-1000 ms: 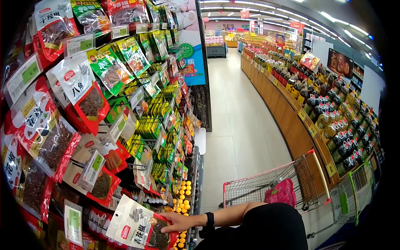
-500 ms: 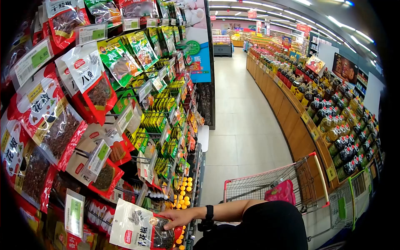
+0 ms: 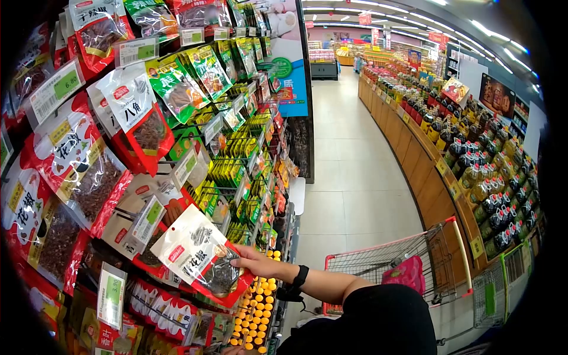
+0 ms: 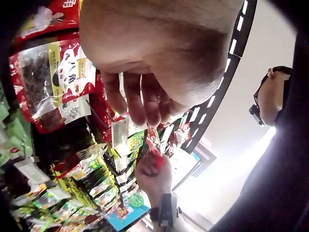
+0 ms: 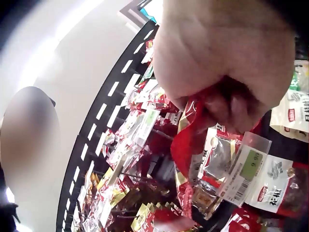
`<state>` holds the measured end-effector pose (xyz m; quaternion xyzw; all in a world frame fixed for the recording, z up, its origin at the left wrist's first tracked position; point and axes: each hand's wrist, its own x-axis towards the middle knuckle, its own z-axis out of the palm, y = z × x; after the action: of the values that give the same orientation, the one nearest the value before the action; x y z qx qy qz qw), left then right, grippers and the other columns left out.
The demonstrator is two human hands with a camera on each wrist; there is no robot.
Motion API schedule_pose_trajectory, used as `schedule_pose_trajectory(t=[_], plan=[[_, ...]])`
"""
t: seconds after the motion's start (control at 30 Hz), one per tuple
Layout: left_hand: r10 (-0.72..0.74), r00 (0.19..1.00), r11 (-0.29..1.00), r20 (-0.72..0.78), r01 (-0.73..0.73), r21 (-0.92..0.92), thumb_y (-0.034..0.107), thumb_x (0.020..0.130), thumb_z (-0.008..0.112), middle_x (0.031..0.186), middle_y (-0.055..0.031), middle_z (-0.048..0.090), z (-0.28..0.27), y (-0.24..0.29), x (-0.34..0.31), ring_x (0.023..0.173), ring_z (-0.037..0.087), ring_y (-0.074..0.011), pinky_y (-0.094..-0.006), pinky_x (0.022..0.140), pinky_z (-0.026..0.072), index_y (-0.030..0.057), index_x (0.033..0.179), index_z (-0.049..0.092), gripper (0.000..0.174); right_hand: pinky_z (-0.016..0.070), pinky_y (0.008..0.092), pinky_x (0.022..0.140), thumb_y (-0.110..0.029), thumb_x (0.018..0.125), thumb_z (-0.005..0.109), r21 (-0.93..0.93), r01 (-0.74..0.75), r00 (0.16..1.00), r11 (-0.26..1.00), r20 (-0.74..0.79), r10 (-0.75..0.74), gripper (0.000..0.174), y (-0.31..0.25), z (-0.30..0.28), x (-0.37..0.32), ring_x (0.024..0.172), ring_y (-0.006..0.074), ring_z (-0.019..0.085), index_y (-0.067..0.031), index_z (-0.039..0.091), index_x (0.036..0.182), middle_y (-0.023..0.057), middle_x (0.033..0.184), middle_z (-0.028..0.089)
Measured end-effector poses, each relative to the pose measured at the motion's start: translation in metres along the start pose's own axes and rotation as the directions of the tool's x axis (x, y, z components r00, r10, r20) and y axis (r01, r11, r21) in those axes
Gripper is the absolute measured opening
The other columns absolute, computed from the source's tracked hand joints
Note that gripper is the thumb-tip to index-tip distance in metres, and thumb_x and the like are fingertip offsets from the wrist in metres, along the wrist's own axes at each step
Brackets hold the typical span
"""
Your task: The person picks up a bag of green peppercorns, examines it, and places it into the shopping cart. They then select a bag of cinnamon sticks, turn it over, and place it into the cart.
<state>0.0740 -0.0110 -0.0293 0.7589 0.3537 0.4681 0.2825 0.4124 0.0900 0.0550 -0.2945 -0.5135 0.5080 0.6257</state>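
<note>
My right hand (image 3: 258, 262) pinches the right edge of a white and red packet of green Sichuan peppercorns (image 3: 195, 251), thumb on its front. The packet is tilted before the hanging spice packets, close to a price tag (image 3: 147, 223). In the right wrist view, its red edge (image 5: 186, 145) comes out from under the curled fingers. My left hand (image 4: 159, 58) has loosely bent fingers and no object visible in it. In the head view only a bit of the left hand (image 3: 236, 350) shows at the bottom edge, beside low-hanging packets (image 3: 210, 328).
Spice packets (image 3: 77, 160) hang on hooks along the left, with price tags (image 3: 111, 296) jutting out. Yellow-capped containers (image 3: 254, 313) stand low beside the rack. A shopping cart (image 3: 384, 260) holding a pink bag (image 3: 405, 275) is at the right, before a wooden display of bottles (image 3: 473, 177).
My right hand has raised the packet from low down towards the hooks, and the packet has tilted. Part of the left hand has come into the head view at the bottom.
</note>
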Motion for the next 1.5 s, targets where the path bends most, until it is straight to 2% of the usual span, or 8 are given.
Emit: schedule_pose_trajectory(t=[0.13,0.37,0.6,0.87,1.03,1.37,1.47,1.5], plan=[[0.051,0.998,0.999,0.033,-0.052,0.013,0.021,0.096,0.071,0.086,-0.0116,0.069,0.005,0.027,0.016,0.063,0.06,-0.0196,-0.0311,0.058,0.0486,0.0,0.088,0.069,0.023,0.0423,0.0305,0.104,-0.023,0.105,0.056,-0.065,-0.051,0.942,0.997,0.327,0.07,0.048,0.021,-0.001,-0.002,0.12,0.0106,0.051,0.0014,0.044,0.144,0.004,0.132,0.058],[-0.027,0.999,0.999,0.037,0.028,-0.019,0.006,0.091,0.074,0.097,-0.0114,0.07,0.009,0.033,0.017,0.07,0.061,-0.019,-0.0285,0.059,0.0488,0.0003,0.087,0.07,0.008,0.043,0.0311,0.104,-0.027,0.106,0.056,-0.163,-0.043,0.916,0.986,0.387,0.104,0.047,0.022,0.003,-0.007,0.119,0.0111,0.051,0.0003,0.046,0.143,0.0028,0.131,0.058],[-0.01,0.999,0.996,0.044,0.014,-0.093,0.012,0.094,0.072,0.096,-0.0115,0.069,0.007,0.043,0.017,0.059,0.052,-0.0146,-0.0263,0.055,0.0445,0.0013,0.088,0.066,0.014,0.0441,0.0306,0.106,-0.024,0.106,0.055,0.095,0.024,0.996,0.995,0.08,-0.032,0.051,0.027,-0.001,0.001,0.122,0.0104,0.052,-0.0018,0.039,0.15,0.0029,0.139,0.056],[0.017,1.0,0.972,-0.005,-0.018,-0.233,0.024,0.098,0.069,0.088,-0.0097,0.066,0.015,0.049,0.016,0.051,0.041,-0.0107,-0.025,0.051,0.0385,0.0019,0.087,0.057,0.027,0.0463,0.031,0.105,-0.018,0.104,0.058,0.17,0.065,0.998,0.983,0.008,-0.067,0.05,0.023,0.001,0.01,0.122,0.0103,0.054,-0.0004,0.042,0.148,0.0046,0.138,0.057],[-0.144,0.99,0.941,-0.004,0.136,-0.31,0.025,0.099,0.067,0.072,-0.0038,0.056,0.018,0.044,0.002,0.05,0.033,-0.0097,-0.0261,0.05,0.0336,0.0039,0.083,0.054,0.03,0.0476,0.0283,0.101,-0.016,0.102,0.061,0.23,0.071,0.996,0.97,0.036,-0.081,0.044,0.018,-0.001,0.008,0.114,0.0091,0.058,0.0001,0.049,0.142,0.0024,0.129,0.061],[0.061,0.998,0.991,0.017,-0.058,-0.122,0.026,0.1,0.067,0.061,-0.0042,0.042,0.018,0.055,0.027,0.05,0.031,-0.0151,-0.03,0.05,0.0301,0.0059,0.073,0.051,0.037,0.0483,0.0275,0.097,-0.015,0.101,0.063,0.118,0.102,0.993,0.988,-0.074,-0.094,0.038,0.024,-0.008,0.006,0.109,0.008,0.059,0.0012,0.056,0.134,0.0009,0.122,0.064],[0.011,0.995,0.998,0.099,-0.004,-0.063,0.026,0.1,0.067,0.063,-0.0046,0.042,0.017,0.048,0.023,0.051,0.031,-0.015,-0.0307,0.052,0.032,0.0063,0.072,0.05,0.038,0.0497,0.0251,0.086,-0.017,0.101,0.063,0.129,0.119,0.984,0.984,-0.149,-0.1,0.039,0.028,-0.009,0.008,0.097,0.0062,0.058,-0.0014,0.056,0.136,-0.0017,0.112,0.064],[-0.021,0.996,1.0,0.09,0.023,-0.017,0.026,0.1,0.066,0.064,-0.0049,0.041,0.018,0.063,0.029,0.053,0.031,-0.0155,-0.031,0.054,0.033,0.006,0.072,0.049,0.039,0.0469,0.0234,0.073,-0.02,0.101,0.064,-0.046,0.09,0.982,0.995,-0.165,-0.096,0.042,0.026,-0.014,0.01,0.085,0.0047,0.053,-0.0054,0.055,0.139,-0.0047,0.101,0.059]])
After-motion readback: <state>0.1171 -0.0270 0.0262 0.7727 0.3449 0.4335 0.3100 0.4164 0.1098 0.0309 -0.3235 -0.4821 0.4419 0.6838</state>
